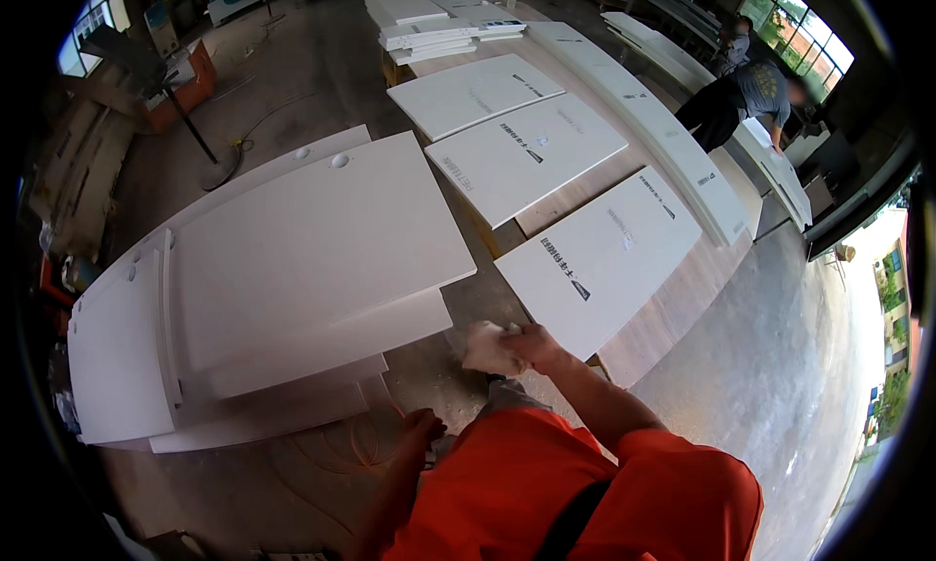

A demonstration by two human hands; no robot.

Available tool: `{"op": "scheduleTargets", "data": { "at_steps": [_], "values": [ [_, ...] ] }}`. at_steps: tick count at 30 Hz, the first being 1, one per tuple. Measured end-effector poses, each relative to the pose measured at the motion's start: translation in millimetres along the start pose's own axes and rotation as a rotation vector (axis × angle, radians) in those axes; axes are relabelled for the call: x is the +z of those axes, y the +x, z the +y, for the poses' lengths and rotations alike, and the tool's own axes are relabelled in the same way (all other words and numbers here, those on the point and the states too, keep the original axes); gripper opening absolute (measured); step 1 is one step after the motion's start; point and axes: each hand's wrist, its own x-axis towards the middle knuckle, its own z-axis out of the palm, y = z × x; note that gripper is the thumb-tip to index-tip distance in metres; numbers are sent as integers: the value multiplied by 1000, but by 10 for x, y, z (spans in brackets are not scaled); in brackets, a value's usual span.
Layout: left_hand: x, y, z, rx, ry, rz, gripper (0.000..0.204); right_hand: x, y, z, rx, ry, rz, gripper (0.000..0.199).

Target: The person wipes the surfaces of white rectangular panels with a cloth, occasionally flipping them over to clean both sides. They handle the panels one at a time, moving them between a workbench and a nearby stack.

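Observation:
A crumpled whitish cloth (490,348) is gripped in my right hand (534,348), just off the near corner of a white printed panel (609,254) lying on the table. Low beside my body hangs my left hand (422,427), in shadow. Its fingers look curled in, and I see nothing in them. To the left of both hands lies a stack of large plain white panels (322,249), the top one with a round recess near its far edge. My left hand is closest to the stack's lower corner and is apart from it.
Two more printed panels (526,156) and a long narrow board (643,122) lie on the wood-topped table (682,298). Further panels (419,35) are piled at its far end. A co-worker (746,103) bends over boards at the right. An orange hose (366,444) loops on the floor.

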Motion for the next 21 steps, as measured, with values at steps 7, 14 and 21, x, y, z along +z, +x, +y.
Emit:
{"op": "scheduleTargets", "data": {
  "at_steps": [7,14,21],
  "values": [
    [-1912,-1116,-1251,-271,-216,831,74,-1510,1073,-1763,-414,209,795,28],
    [-886,-1346,-862,-289,-66,900,76,-2061,2386,-2652,-756,-418,1272,27],
    [328,-847,34,-145,143,663,79,-104,2324,-906,-485,-849,-366,34]
  ]
}}
